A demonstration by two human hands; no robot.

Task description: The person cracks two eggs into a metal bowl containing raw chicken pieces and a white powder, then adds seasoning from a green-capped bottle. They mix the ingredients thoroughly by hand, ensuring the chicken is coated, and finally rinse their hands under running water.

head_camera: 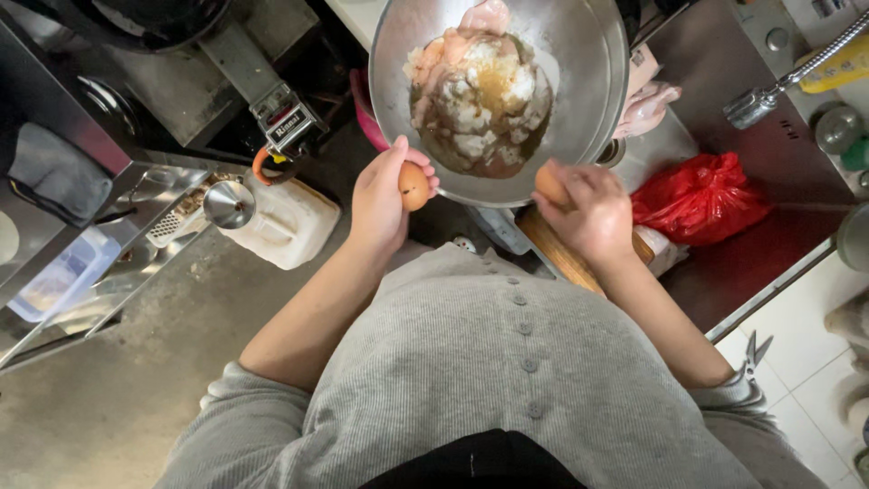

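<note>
Steel counter [769, 181]; hands hold eggs beside bowl [579, 109].

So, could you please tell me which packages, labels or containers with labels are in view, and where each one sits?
White plastic jug: on the floor left of the left hand, squarish, white.
Red plastic bag: on the counter right of the right hand, crumpled, bright red.
Yellow bottle: top right behind the tap, labelled.
Small label plate: on the stove front, upper left, pale with dark print.
</note>
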